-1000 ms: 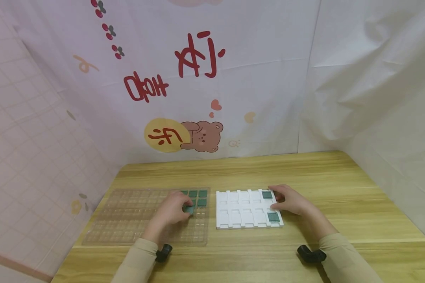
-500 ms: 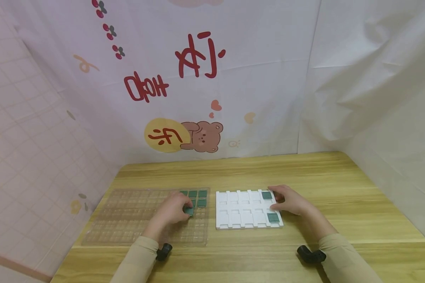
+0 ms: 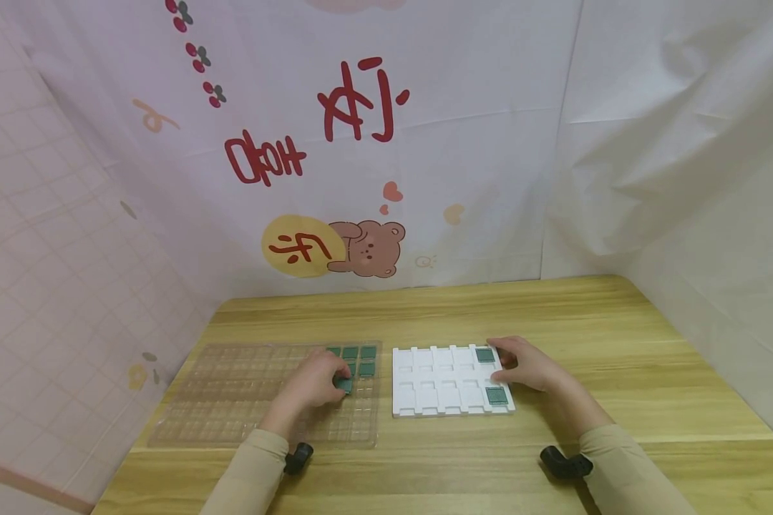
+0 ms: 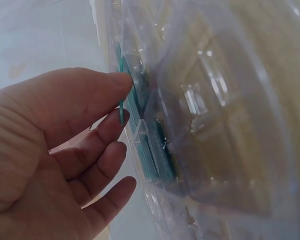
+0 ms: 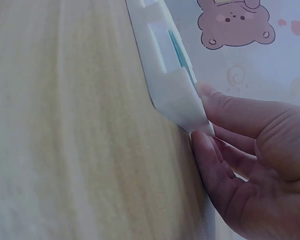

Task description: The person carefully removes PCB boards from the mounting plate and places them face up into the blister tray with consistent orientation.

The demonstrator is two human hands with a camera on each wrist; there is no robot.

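Observation:
My left hand [image 3: 310, 380] pinches a small square green circuit board [image 3: 343, 385] between thumb and fingertips, just over the clear plastic tray [image 3: 232, 395]. From the left wrist view that board [image 4: 122, 115] is seen edge-on, close to other boards in the tray's pockets. Several more green boards [image 3: 368, 352] lie in the tray's far right corner, some partly behind my fingers. My right hand [image 3: 527, 363] grips the right edge of the white slotted tray [image 3: 428, 395], thumb on its top. Two green boards, one far [image 3: 485, 355] and one near [image 3: 497, 396], sit in that tray's rightmost slots.
Both trays lie side by side on a wooden table [image 3: 464, 465], a narrow gap between them. A printed white cloth [image 3: 489, 143] hangs behind the table. Black wrist mounts [image 3: 565, 463] sit on both forearms.
The board in my left hand has tilted and dropped very slightly. Both hands and both trays stay almost where they were.

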